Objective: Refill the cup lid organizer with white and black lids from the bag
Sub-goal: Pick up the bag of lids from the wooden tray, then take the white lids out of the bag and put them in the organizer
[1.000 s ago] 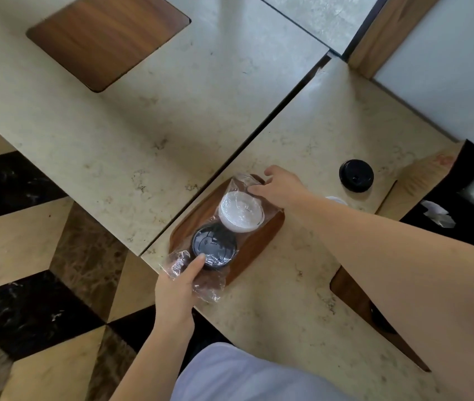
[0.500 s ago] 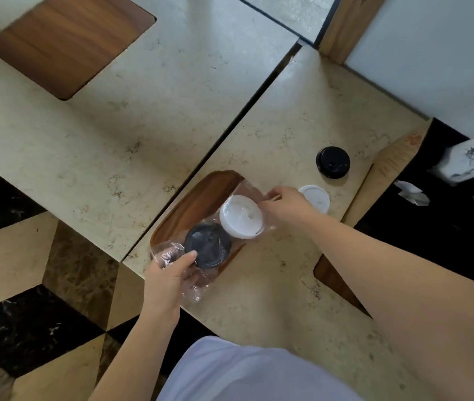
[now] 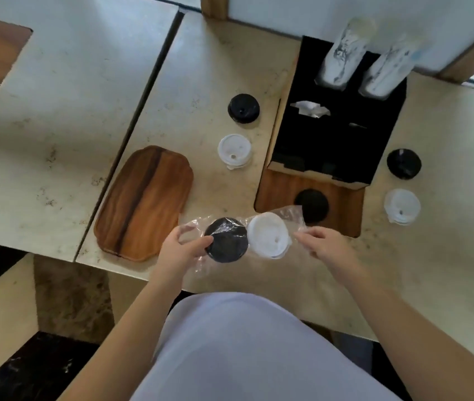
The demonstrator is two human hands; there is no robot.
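A clear plastic bag hangs between my hands above the table's near edge. Inside it lie a stack of black lids on the left and a stack of white lids on the right. My left hand pinches the bag's left end beside the black lids. My right hand grips the right end. The black organizer stands beyond, with two stacks of paper cups at its back.
A wooden tray lies to the left. Loose black lids and white lids sit left of the organizer; more black lids and white lids sit to its right. A round black hole is set in a wood inlay.
Both hands lifted the bag off the wooden tray and carried it right, toward me. The view swung right and now takes in the organizer and cups.
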